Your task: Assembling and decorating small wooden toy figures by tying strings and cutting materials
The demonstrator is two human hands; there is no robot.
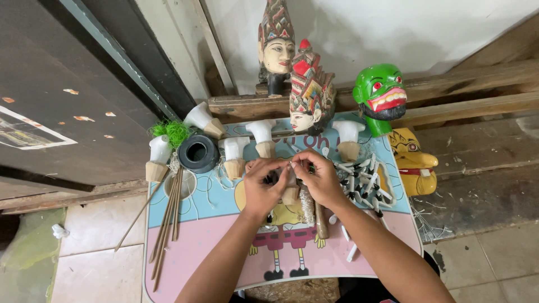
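Cartoon-print table, both hands' fingers pinching a small wooden piece, green mask, sticks alongside

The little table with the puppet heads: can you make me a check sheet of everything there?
Surface: small cartoon-printed table, crowded.
Job's things: small wooden puppet piece, pinched between both hands.
Clutter: white-and-wood puppet bodies, thin sticks, black ring, green tuft, white puppet arms.
Hands: left hand and right hand shut on the piece.
Cables: nothing seen.
Surroundings: painted heads, green mask head, yellow head, tiled floor.
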